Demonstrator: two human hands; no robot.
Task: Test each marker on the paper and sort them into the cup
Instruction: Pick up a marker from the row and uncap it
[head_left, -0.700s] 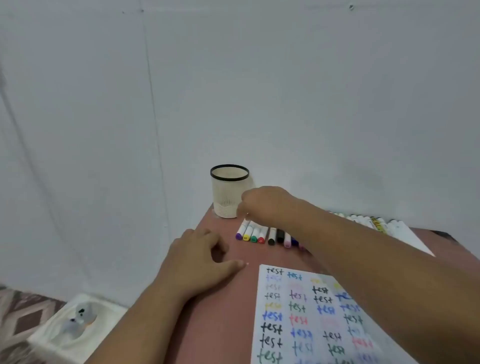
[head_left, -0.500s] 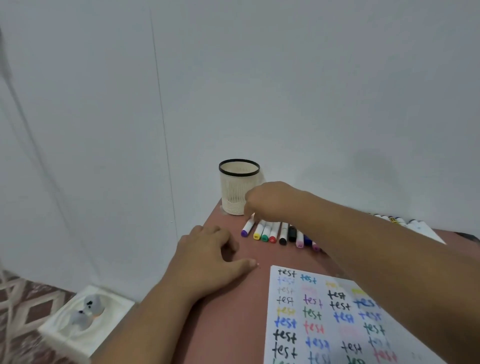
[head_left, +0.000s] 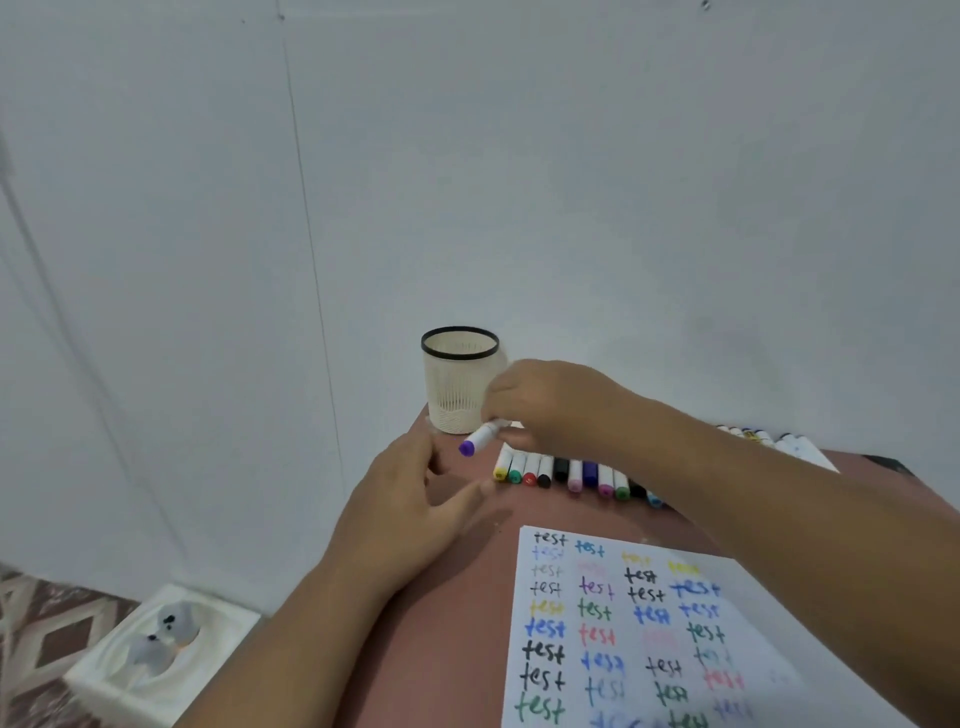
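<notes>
While the reddish table (head_left: 447, 649) narrows to its far corner at the wall, the paper (head_left: 639, 623) lies nearer me than the cup (head_left: 460, 387), with bare tabletop between. My left hand (head_left: 410, 509) hovers just before the cup, fingers loosely spread, holding nothing. My right hand (head_left: 545, 402) pinches the purple-capped marker (head_left: 480, 438) beside the cup's base, lifted off the marker row (head_left: 566, 475).

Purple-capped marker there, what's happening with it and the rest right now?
The right hand pinches the purple-capped marker, lifted off the table beside the cup. The left hand is open just below it. The other markers lie in a row; the paper already carries many "test" scribbles.
</notes>
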